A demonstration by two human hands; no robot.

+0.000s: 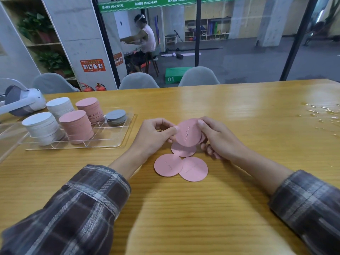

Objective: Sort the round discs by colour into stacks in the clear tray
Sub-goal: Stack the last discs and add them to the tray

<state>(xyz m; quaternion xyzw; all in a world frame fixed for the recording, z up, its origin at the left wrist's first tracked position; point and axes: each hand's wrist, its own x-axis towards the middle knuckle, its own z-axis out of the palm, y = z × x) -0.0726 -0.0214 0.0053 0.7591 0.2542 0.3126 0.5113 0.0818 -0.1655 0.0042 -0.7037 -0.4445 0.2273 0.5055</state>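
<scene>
Both hands pinch a pink disc between them above loose discs.

Left sleeve: lower left of frame, plaid shirt cloth, dark brown-grey crossed by pale grey and white stripes.
Right sleeve: lower right, the same plaid.
Cuffs: end partway up the forearms, with a stitched band at the edge.
Hands: left hand and right hand bare.
</scene>
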